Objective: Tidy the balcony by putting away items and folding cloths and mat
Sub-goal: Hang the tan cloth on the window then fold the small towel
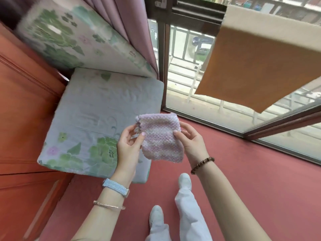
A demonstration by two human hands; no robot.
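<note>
A small fluffy cloth [160, 138], striped lilac and white, hangs folded in the air between both hands at the centre of the head view. My left hand [129, 145] pinches its left edge between thumb and fingers. My right hand [190, 139] pinches its right edge. Behind the hands a floral mat [90, 119], pale with green leaves, lies folded flat on a red ledge. A second floral mat [74, 37] leans against the pink curtain above it.
An orange and cream towel [264, 61] hangs at the upper right in front of the window [191, 94]. A pink curtain [139, 32] hangs by the window frame. Red cabinets [22, 110] fill the left side. The floor [243, 180] is red; my feet stand below.
</note>
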